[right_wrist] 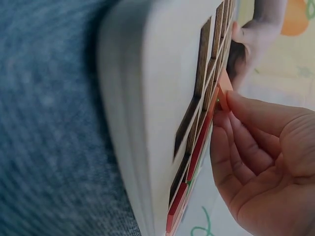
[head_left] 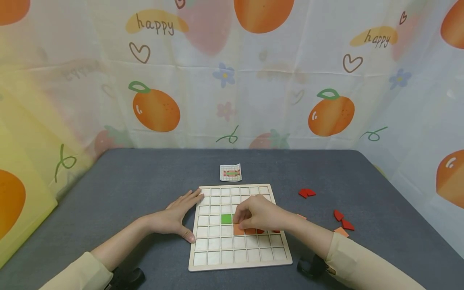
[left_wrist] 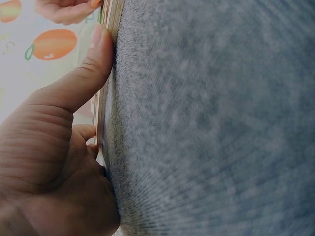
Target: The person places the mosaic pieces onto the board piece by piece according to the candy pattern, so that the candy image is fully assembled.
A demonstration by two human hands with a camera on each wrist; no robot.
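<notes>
A pale wooden grid board (head_left: 239,267) lies on the dark table. At its left edge rests my left hand (head_left: 174,217), fingers spread, with the thumb pressed along the side in the left wrist view. Over the middle of the grid, my right hand (head_left: 259,213) pinches a flat orange tile (right_wrist: 224,91) between thumb and fingers, tilted above the cells. A green square tile (head_left: 226,219) sits in a cell just left of that hand. Beneath the hand and wrist, an orange tile (head_left: 250,231) and red pieces (right_wrist: 197,152) show in the grid, partly hidden.
Behind the board lies a small card (head_left: 230,173) with a gridded candy-like picture. To the right are loose red pieces (head_left: 307,192), more red pieces (head_left: 347,224) nearer me and an orange piece (head_left: 341,231). A fruit-print curtain (head_left: 282,104) hangs behind the table.
</notes>
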